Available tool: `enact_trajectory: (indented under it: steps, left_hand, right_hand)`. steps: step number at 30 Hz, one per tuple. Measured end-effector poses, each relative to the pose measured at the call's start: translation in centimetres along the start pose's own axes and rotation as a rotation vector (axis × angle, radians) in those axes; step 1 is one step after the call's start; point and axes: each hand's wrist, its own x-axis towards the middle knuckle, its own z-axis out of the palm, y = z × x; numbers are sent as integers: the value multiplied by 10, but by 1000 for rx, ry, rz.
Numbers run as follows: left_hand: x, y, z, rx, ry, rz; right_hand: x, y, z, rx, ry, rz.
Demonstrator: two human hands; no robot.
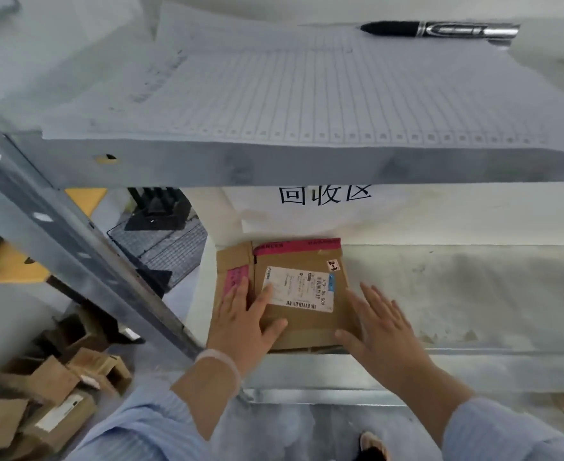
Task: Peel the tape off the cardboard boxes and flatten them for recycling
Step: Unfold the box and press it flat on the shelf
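A flattened brown cardboard box (307, 324) lies on the lower metal shelf (456, 294), with a white shipping label on top and pink tape along its far edge and left flap. My left hand (245, 322) presses flat on the box's left part, fingers straight and spread. Against the box's right edge, my right hand (378, 327) lies flat with straight fingers, partly on the shelf.
Above is an upper shelf holding a ruled paper sheet (307, 94) and a black pen (440, 29). A slanted metal upright (84, 247) crosses the left side. Several cardboard boxes (51, 394) lie on the floor at lower left. A paper sign (325, 196) hangs behind the box.
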Motion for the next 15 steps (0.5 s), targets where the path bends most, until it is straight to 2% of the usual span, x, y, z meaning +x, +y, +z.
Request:
enact_trajectory:
  steps: [3,10,12,15]
  left_hand:
    - [9,-5,6,139,-157,31]
    - [33,-11,-12,146,-238,34]
    - [33,-2,-18,130,-230,9]
    - [27,18,-22,140,-101,57]
  right_hand:
    - [-11,-6,-3,24,12,42]
    - [-34,1,1,11,60,112]
    - [-39,6,-1,-3,64,119]
    - [-49,17,-11,-22,98,127]
